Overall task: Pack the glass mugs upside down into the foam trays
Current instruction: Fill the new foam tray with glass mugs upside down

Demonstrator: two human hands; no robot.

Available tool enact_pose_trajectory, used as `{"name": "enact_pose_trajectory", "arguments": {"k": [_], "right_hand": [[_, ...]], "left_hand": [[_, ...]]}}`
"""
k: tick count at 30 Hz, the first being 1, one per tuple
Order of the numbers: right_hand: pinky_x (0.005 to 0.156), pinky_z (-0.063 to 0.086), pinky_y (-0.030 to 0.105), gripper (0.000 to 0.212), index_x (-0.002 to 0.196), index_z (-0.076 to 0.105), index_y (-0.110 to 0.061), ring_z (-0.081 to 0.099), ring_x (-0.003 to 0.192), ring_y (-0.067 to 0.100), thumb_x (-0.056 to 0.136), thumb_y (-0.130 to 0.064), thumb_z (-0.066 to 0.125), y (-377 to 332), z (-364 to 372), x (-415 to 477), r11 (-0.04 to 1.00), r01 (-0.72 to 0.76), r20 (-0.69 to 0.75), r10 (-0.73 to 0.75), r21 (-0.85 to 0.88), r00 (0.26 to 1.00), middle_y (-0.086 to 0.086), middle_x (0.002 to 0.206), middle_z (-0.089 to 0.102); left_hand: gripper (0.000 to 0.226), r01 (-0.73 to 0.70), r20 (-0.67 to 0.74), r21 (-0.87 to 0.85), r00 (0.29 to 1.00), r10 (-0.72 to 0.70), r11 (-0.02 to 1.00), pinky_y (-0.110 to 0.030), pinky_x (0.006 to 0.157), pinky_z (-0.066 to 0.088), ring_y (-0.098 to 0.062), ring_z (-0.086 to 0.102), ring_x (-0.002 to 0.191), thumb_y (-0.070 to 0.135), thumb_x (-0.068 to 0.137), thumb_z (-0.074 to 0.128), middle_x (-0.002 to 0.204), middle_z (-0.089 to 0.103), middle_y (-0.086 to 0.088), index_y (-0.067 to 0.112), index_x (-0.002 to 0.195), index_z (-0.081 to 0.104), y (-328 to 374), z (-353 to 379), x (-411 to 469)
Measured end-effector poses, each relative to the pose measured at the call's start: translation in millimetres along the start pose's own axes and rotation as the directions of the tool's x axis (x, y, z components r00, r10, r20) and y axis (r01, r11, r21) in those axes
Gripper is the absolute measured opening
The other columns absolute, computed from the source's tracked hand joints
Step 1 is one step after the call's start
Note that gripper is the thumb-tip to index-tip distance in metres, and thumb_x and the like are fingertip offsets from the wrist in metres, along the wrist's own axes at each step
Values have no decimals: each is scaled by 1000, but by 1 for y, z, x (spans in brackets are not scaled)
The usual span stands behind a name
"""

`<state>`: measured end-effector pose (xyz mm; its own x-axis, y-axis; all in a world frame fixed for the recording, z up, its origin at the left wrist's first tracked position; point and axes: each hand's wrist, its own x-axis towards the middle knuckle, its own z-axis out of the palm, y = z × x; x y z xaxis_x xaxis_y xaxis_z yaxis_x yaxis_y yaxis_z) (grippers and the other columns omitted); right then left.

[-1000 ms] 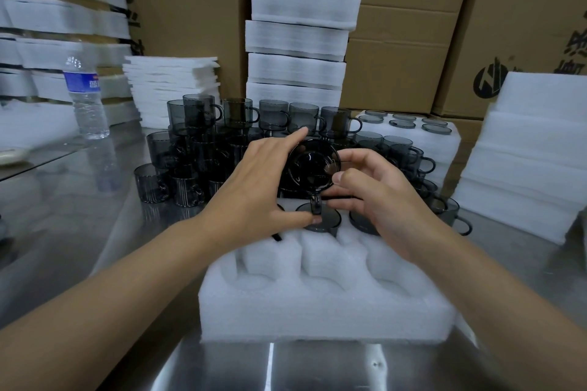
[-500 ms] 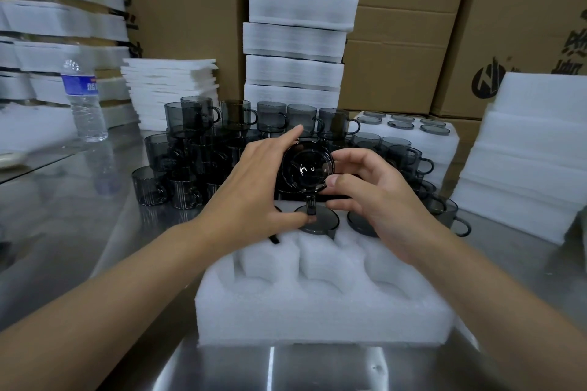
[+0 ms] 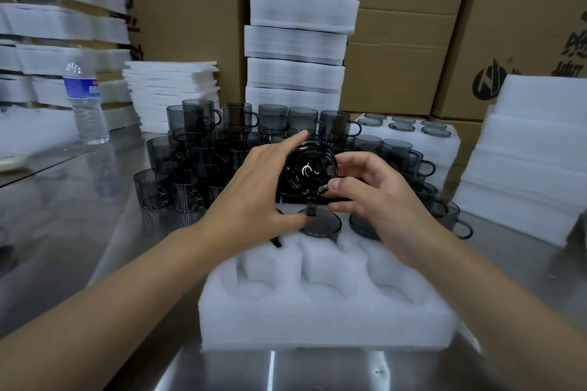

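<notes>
1 smoked-glass mug held tilted, round face toward cam, handle down, just above back row of foam tray. L hand grips its left side, index over the top; R hand pinches its right edge w/ thumb. Tray: 2 inverted mugs seen at back, 3 front pockets unfilled. Loose mugs behind, too many to count. 1 water bottle far left.

Body check, head view.
I record left grip and right grip bare; left forearm and right forearm unsleeved to the frame edge.
</notes>
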<state>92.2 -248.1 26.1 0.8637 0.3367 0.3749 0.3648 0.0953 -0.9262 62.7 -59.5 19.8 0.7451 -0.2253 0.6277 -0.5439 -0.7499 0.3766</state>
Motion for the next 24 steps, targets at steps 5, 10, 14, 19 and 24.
{"name": "enact_pose_trajectory", "arguments": {"k": [5,10,14,19,24], "right_hand": [[66,55,24,39,105,58,-22,71,77,19,67,-26,66,-9,3,-1,999,-39,1,39,-2,999,8,96,66],[68,56,31,31,96,63,-20,71,73,24,67,-30,63,-22,11,-7,994,-102,78,98,41,992,10,91,70],[68,57,33,35,103,63,-19,70,70,26,69,-30,61,-29,21,-16,987,-134,128,122,90,984,14,93,72],[62,57,32,39,109,62,-32,70,64,27,71,-26,58,-29,37,-26,984,-144,157,126,109,980,4,98,70],[50,53,27,32,108,58,-25,67,56,25,80,-29,73,-29,34,-29,994,-103,123,106,-27,987,-5,96,69]], "left_hand": [[105,-5,111,-120,994,18,993,-9,105,28,7,35,130,48,61,81,139,43,22,49,142,15,5,-13,2],[103,7,170,-248,985,36,969,-16,100,41,6,48,121,54,54,84,127,56,19,50,141,28,8,-39,3],[109,58,257,-302,966,22,951,-16,98,43,6,45,124,53,53,81,134,49,23,49,144,21,8,-50,1],[101,152,329,-303,943,-46,941,-10,98,35,6,39,116,31,66,73,124,32,13,44,147,15,11,-41,-2],[71,228,337,-500,940,-55,836,-18,83,47,-4,59,104,10,70,60,119,55,2,37,135,47,8,-47,-1]]}}
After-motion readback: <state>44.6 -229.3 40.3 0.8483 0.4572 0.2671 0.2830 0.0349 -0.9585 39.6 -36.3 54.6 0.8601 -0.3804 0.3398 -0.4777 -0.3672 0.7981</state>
